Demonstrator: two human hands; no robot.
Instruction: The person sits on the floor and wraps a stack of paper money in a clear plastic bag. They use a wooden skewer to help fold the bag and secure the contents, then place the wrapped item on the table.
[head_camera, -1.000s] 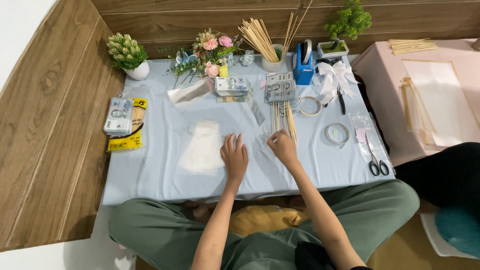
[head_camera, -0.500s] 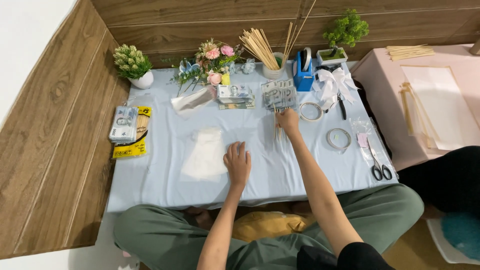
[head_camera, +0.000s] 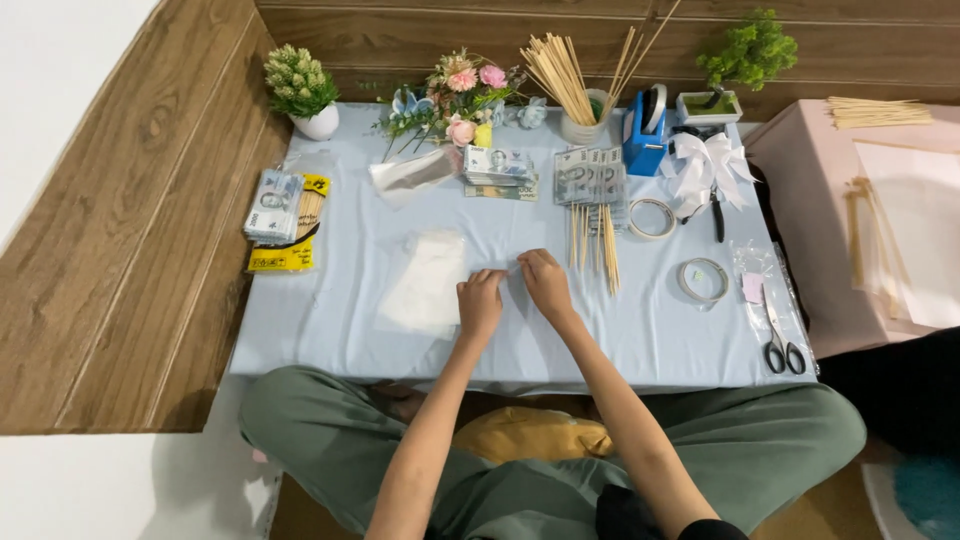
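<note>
sticks (head_camera: 592, 245) right of hands | plastic sheet (head_camera: 425, 283) left | scissors (head_camera: 780, 345) far right

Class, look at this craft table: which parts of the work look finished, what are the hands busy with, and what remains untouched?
Looks done: several banknotes fixed to sticks lie in a row. In hand: the left hand and right hand meet on the bare blue cloth, next to a clear plastic sheet; anything pinched is too small to see. Left: a loose banknote stack, sticks in the cup, tape rolls and scissors lie untouched.
</note>
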